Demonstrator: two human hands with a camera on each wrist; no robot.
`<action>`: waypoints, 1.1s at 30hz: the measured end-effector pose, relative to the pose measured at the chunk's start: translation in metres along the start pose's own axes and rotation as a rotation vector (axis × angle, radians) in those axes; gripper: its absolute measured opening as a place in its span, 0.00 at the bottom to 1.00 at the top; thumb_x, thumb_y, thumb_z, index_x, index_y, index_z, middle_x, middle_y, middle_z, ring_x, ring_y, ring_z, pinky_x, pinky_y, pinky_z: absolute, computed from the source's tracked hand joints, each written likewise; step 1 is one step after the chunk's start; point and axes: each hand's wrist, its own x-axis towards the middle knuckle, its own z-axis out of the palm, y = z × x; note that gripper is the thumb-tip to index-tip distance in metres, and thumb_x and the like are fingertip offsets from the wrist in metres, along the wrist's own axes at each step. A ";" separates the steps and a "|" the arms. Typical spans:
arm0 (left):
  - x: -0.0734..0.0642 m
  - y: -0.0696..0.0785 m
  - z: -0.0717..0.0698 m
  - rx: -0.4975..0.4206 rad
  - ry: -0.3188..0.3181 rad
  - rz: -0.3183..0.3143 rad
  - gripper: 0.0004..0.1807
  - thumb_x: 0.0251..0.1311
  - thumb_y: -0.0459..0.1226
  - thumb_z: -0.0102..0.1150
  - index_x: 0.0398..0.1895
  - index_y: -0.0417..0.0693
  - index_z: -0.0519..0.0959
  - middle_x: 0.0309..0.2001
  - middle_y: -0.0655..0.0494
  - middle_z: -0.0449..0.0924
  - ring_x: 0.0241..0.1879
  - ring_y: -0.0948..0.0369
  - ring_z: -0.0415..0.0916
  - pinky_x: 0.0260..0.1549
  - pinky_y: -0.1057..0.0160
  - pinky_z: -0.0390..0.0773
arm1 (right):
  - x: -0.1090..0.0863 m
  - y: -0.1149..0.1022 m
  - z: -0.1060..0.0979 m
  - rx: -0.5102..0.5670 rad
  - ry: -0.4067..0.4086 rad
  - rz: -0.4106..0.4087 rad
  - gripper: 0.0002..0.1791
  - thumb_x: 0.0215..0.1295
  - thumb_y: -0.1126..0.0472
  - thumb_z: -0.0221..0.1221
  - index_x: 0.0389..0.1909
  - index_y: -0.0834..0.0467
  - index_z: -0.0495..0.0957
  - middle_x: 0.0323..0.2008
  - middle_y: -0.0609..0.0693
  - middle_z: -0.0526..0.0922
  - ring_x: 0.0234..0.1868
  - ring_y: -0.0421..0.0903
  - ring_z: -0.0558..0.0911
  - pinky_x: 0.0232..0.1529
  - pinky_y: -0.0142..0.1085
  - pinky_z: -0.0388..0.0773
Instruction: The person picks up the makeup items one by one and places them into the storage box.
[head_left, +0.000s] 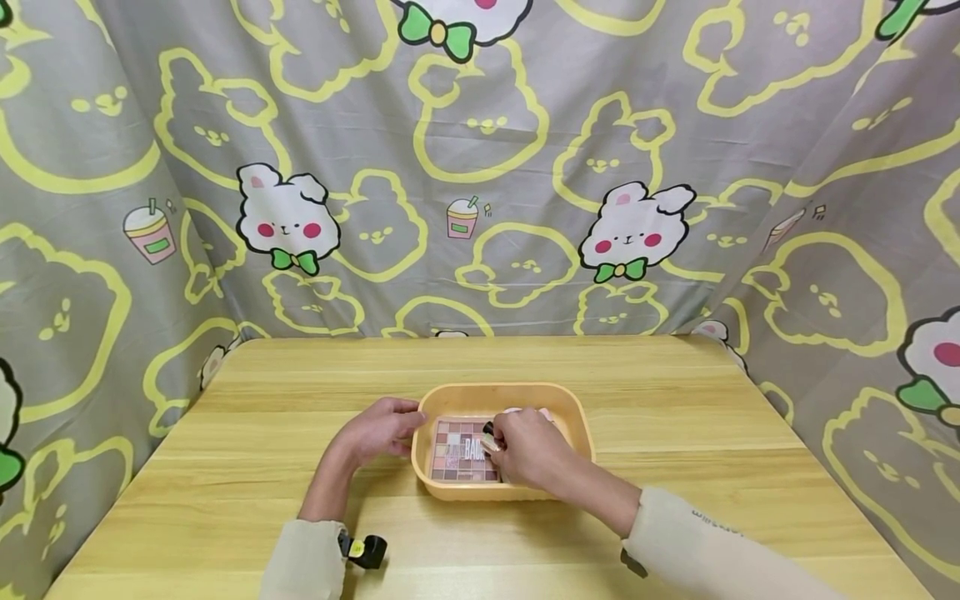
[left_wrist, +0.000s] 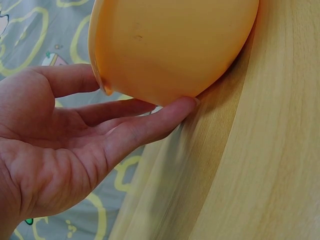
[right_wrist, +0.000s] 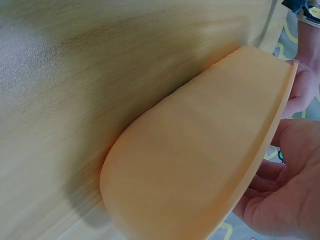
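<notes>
An orange-yellow plastic basin stands on the table in the head view. My left hand holds its left end; the left wrist view shows one finger over the rim and the thumb against the outer wall. Inside the basin lies an eyeshadow palette with a grid of pink and brown squares and the letters "BACK". My right hand reaches into the basin and pinches a small item with a black end and a pale body over the palette's right side. The right wrist view hides its fingertips behind the basin wall.
A pale pinkish-white thing shows just behind the right hand, inside the basin. The wood-grain table ends at a grey curtain with yellow outlines and rabbit faces, which hangs at the back and both sides. A black device sits on the left wrist.
</notes>
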 end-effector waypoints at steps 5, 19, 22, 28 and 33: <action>0.001 0.001 0.000 0.003 -0.003 0.000 0.27 0.75 0.38 0.46 0.69 0.26 0.66 0.61 0.32 0.77 0.56 0.47 0.81 0.50 0.50 0.85 | 0.000 0.000 0.000 -0.012 0.016 -0.002 0.18 0.59 0.58 0.71 0.16 0.51 0.72 0.17 0.40 0.72 0.20 0.37 0.69 0.24 0.33 0.68; 0.001 0.001 0.000 -0.001 -0.011 0.005 0.27 0.75 0.38 0.46 0.69 0.26 0.66 0.60 0.32 0.78 0.55 0.48 0.81 0.49 0.50 0.86 | -0.001 -0.001 0.002 -0.023 0.015 0.010 0.23 0.63 0.54 0.69 0.15 0.51 0.68 0.15 0.40 0.68 0.19 0.37 0.68 0.23 0.33 0.64; 0.001 0.000 0.000 -0.006 -0.012 0.006 0.27 0.75 0.38 0.46 0.69 0.25 0.66 0.60 0.32 0.78 0.55 0.47 0.81 0.49 0.50 0.86 | -0.001 -0.001 0.003 -0.018 0.011 0.009 0.20 0.61 0.56 0.70 0.16 0.53 0.71 0.15 0.40 0.68 0.20 0.38 0.67 0.22 0.32 0.64; 0.000 0.000 0.000 -0.009 -0.008 0.003 0.27 0.75 0.38 0.46 0.69 0.25 0.66 0.60 0.32 0.77 0.56 0.47 0.81 0.49 0.50 0.86 | 0.000 -0.001 0.004 -0.026 0.014 0.006 0.16 0.58 0.59 0.71 0.19 0.55 0.73 0.16 0.42 0.69 0.20 0.39 0.68 0.19 0.31 0.65; 0.000 0.000 0.000 -0.006 -0.002 -0.003 0.28 0.75 0.38 0.46 0.69 0.26 0.65 0.60 0.32 0.77 0.55 0.47 0.81 0.49 0.50 0.86 | 0.000 -0.001 0.005 -0.044 0.017 0.014 0.15 0.56 0.62 0.70 0.19 0.54 0.73 0.17 0.42 0.69 0.20 0.39 0.68 0.18 0.32 0.65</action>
